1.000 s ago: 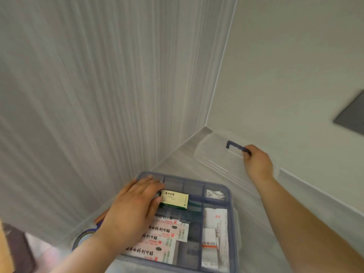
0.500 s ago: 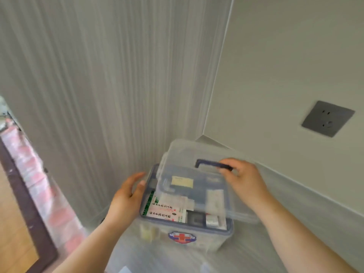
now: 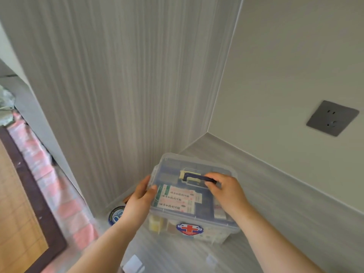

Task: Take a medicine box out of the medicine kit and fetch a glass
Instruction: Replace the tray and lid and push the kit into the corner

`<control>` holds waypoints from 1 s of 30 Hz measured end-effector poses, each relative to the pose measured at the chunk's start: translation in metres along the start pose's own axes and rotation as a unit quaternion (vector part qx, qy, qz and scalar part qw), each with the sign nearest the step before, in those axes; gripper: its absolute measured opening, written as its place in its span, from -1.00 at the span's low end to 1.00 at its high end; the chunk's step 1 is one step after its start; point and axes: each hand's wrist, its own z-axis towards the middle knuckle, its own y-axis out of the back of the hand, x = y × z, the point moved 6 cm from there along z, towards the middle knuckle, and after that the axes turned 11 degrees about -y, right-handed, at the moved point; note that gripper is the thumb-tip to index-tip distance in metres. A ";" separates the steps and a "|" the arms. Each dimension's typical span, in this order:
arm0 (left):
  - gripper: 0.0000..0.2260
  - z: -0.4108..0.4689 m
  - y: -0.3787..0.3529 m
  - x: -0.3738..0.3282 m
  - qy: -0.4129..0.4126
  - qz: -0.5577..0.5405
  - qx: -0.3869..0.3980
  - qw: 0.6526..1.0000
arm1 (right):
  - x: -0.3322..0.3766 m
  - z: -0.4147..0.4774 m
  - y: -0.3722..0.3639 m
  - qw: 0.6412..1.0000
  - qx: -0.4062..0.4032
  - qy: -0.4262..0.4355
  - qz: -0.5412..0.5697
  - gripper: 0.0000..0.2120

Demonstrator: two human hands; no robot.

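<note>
Nearest the camera, in front of the kit, a small white blurred object [image 3: 133, 263] lies on the grey streaked worktop [image 3: 275, 213]; what it is cannot be told. The clear plastic medicine kit [image 3: 189, 228] with a red-cross badge on its front wall stands on that worktop. Through its front wall a yellow container [image 3: 154, 223] shows in the lower part.

The left hand [image 3: 140, 198] clasps the kit's left side, thumb laid on the rim of the clear plastic lid [image 3: 199, 162]. The right hand [image 3: 226, 191] is curled round the dark blue handle [image 3: 197, 179] on top of the lid, which lies on the kit. Under the lid, white-and-red printed medicine boxes [image 3: 177, 198] lie flat in the kit's upper tray, and a pale yellow box [image 3: 189, 173] sits beneath the handle.

Just left of the kit, partly hidden by the left wrist, is a round blue-and-white disc [image 3: 116, 214]. Farther left, beyond the worktop's edge, hangs pink-and-red patterned cloth [image 3: 39, 164].

Behind the kit, grey striped wall panels [image 3: 128, 85] meet in a corner. On the plain wall to the kit's right and above sits a dark grey square socket plate [image 3: 331, 118].
</note>
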 end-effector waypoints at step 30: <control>-0.62 0.016 -0.001 0.010 0.029 0.041 0.045 0.998 | 0.000 0.022 -0.006 0.996 0.015 0.040 -0.076 -0.77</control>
